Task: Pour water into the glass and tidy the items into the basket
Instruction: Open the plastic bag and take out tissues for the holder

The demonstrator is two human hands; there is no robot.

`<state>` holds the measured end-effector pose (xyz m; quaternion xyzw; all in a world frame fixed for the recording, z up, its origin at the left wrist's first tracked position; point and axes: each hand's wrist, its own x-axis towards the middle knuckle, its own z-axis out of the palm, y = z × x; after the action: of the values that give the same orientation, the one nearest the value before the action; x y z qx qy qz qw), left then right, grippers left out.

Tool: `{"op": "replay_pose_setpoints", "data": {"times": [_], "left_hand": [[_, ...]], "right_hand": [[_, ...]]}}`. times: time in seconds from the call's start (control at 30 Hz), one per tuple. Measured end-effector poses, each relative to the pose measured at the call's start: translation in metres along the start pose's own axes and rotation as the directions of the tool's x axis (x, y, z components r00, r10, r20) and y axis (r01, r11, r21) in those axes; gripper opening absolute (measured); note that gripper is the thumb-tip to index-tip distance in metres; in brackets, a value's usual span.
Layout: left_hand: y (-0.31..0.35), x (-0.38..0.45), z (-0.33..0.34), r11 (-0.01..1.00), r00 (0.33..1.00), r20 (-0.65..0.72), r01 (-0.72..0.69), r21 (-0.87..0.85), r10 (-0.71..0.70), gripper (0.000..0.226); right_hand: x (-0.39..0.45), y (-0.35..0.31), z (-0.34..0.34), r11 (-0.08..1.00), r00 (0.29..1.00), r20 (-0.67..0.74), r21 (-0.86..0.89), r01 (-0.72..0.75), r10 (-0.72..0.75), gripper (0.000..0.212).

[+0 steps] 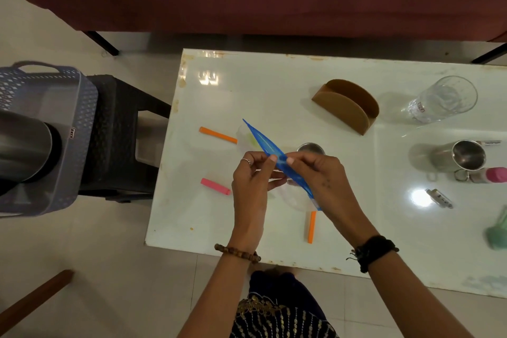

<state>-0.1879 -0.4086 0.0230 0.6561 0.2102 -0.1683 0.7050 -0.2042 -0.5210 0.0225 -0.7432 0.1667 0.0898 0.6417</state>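
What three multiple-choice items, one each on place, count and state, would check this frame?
1. Where is the basket?
A. on the table
B. on a dark stool left of the table
C. on the floor under the table

2. How many orange sticks lie on the table?
A. one
B. two
C. four

3. What is the state of the clear glass?
A. upright and full
B. held in a hand
C. lying on its side

Answers: 1 B, it sits on the stool off the table's left edge. 2 B, one beyond the hands, one by the right forearm. 3 C, its open mouth faces sideways and no hand touches it.
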Motion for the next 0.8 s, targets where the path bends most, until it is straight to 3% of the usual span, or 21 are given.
{"op": "replay_pose_setpoints", "data": {"times": [0.1, 0.2, 0.27, 0.43, 0.53, 0.63, 0.7, 0.8], "left_hand": [[0.001, -0.001, 0.002, 0.997, 0.997, -0.067, -0.035, 0.069, 0.039, 0.009], [0.002, -0.003, 0.002, 0.990, 0.988, -0.112, -0.093, 0.108, 0.105, 0.016], [0.001, -0.003, 0.001, 0.986, 0.986, -0.117, -0.102, 0.133, 0.118, 0.019], [-0.005, -0.005, -0.004, 0.980, 0.988, -0.038, -0.141, 0.139, 0.148, 0.018], [-0.013, 0.003, -0.015, 0.995, 0.973, -0.223, -0.070, -0.070, 0.053, 0.014], [-0.032, 0.019, -0.030, 0.969, 0.902, -0.389, 0.104, -0.225, -0.187, 0.022], [-0.044, 0.026, -0.034, 0.917, 0.875, -0.319, 0.276, -0.289, -0.364, 0.041], [-0.053, 0.033, -0.034, 0.777, 0.856, 0.044, 0.489, -0.396, -0.516, 0.054]], "right_hand": [[-0.002, -0.004, -0.002, 0.963, 0.994, -0.043, -0.254, 0.087, -0.101, 0.007], [0.001, -0.004, -0.004, 0.820, 0.977, -0.037, -0.551, 0.156, -0.210, 0.016], [0.007, -0.002, -0.006, 0.777, 0.975, 0.002, -0.603, 0.179, -0.223, 0.019], [0.022, -0.003, -0.002, 0.887, 0.985, 0.155, -0.462, 0.011, 0.069, 0.033], [0.022, -0.010, -0.006, 0.963, 0.962, 0.219, -0.246, -0.109, 0.164, 0.046], [0.019, -0.019, -0.010, 0.970, 0.925, 0.332, 0.087, -0.226, 0.186, 0.045], [0.017, -0.022, -0.014, 0.872, 0.908, 0.362, 0.351, -0.341, 0.209, 0.037], [0.012, -0.019, -0.022, 0.730, 0.907, 0.361, 0.556, -0.397, 0.219, 0.038]]}}
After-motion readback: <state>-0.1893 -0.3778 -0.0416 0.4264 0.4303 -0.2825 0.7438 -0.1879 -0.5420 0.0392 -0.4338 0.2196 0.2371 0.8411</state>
